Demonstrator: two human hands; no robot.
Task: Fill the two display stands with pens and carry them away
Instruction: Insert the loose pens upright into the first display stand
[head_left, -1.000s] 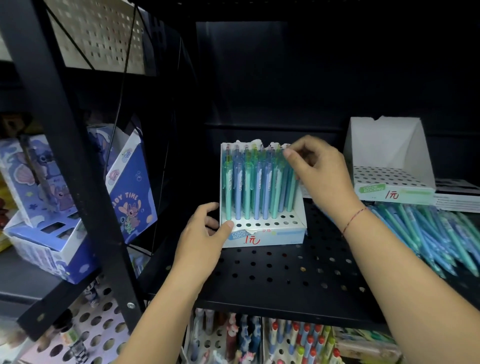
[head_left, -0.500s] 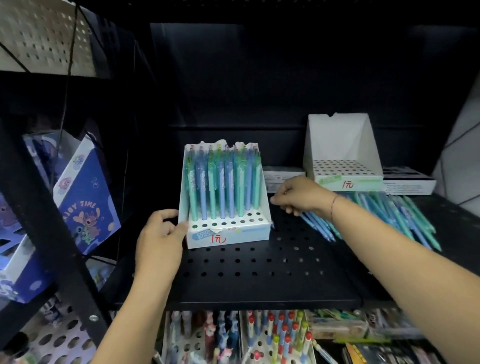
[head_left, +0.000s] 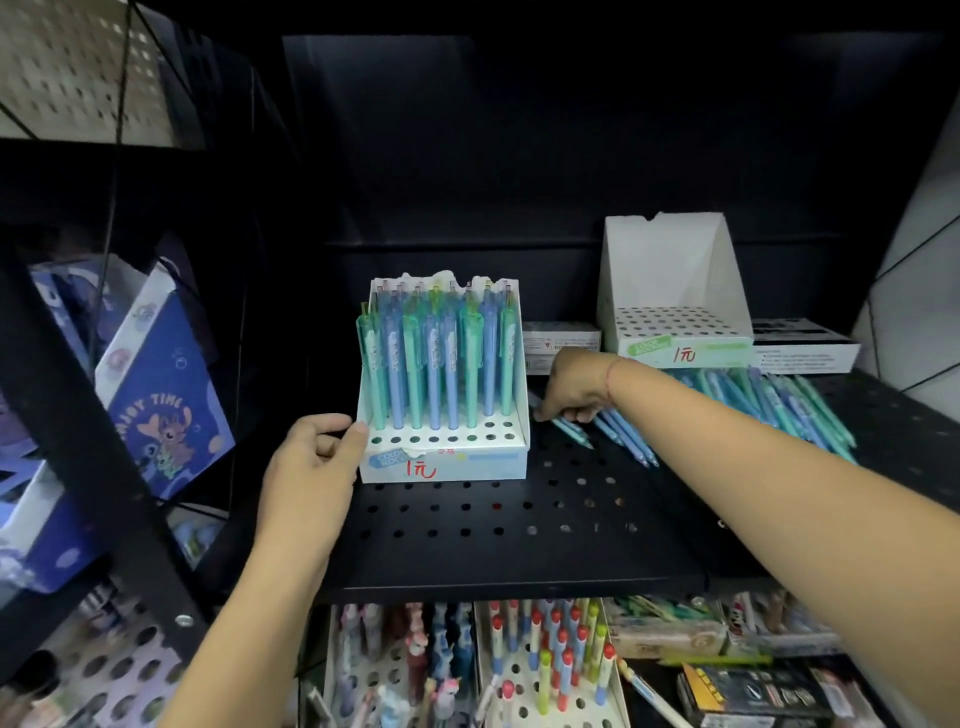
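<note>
Two white perforated trays (head_left: 524, 675) sit nearest, on the tier below, holding upright pens with red, green and blue caps. Above them runs a black perforated metal shelf (head_left: 493, 530). To the left, on a neighbouring rack, leans a blue cardboard box printed with a cartoon figure (head_left: 161, 400).

On the shelf's left part, the left hand (head_left: 311, 457) grips the front left corner of a white cardboard display stand (head_left: 467, 467). Its thumb presses on the stand's holed top edge and its fingers curl round the side wall. The stand sits upright on the shelf, packed with blue and green plastic pens (head_left: 431, 364) standing in rows, and only its front row of holes is unfilled.

Just right of the stand, the right hand (head_left: 576, 387) is lowered onto the near end of a heap of loose blue and green pens (head_left: 769, 400) lying flat on the shelf. Its fingers are bunched and curled down around a few of them, with the fingertips hidden beneath the hand.

Behind the heap stands a second white cardboard display stand (head_left: 675, 280), upright with its holes bare. Flat white boxes (head_left: 805, 345) lie beside it against the dark back wall.
</note>
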